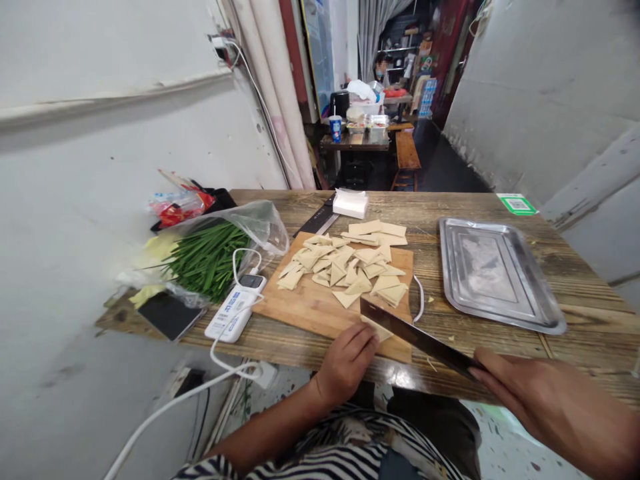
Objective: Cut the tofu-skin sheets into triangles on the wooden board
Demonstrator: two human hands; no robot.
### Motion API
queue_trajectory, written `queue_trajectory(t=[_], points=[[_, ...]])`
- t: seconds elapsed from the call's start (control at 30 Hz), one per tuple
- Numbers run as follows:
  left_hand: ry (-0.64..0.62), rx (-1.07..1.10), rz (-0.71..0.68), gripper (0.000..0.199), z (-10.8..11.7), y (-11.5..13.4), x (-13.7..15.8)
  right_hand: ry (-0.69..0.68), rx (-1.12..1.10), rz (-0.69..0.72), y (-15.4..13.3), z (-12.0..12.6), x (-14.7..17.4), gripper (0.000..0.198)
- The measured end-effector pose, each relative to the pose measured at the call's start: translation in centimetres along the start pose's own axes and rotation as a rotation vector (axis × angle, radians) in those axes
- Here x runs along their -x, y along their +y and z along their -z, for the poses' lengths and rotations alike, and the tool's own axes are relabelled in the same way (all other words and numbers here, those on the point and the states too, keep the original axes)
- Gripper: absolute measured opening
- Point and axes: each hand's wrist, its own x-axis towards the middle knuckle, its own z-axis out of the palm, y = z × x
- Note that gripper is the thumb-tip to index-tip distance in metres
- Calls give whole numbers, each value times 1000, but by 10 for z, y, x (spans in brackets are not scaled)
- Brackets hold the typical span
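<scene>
My right hand (520,387) is closed around the handle of a kitchen knife (425,341), whose dark blade slants up and left over the right front of the wooden cutting board (300,310). My left hand (345,360) has its fingers pressed together on a small piece of tofu sheet (379,329) near the board's front edge, right beside the blade. Many pale triangular tofu pieces (337,268) lie heaped across the back of the board. Behind them, several uncut tofu strips (377,231) are stacked.
An metal tray (493,273) rests on the right of the table. Green chives (210,257) in a plastic bag, a white power bank (236,310) with cables and a black phone (170,313) are at left. A second blade (317,215) and white tissues (350,203) lie behind the board.
</scene>
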Motion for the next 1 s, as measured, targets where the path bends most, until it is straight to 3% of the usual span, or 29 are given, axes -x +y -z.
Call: queue_trajectory(t=[0.1,0.2,0.4,0.73,1.0], points=[[-12,3,2,32,1,1,0,-215,54,6,-1,3,-3,31],[-16,-1,5,32,1,1,0,-270,54,-15,-3,6,-7,32],[-24,-4,15,32,0,1,0,-205,37,73,-3,11,-11,19],[-28,-6,14,35,-2,-1,4,-137,82,140,-2,17,-16,18],[-34,13,12,35,-2,-1,3,-177,105,96,0,16,-16,21]])
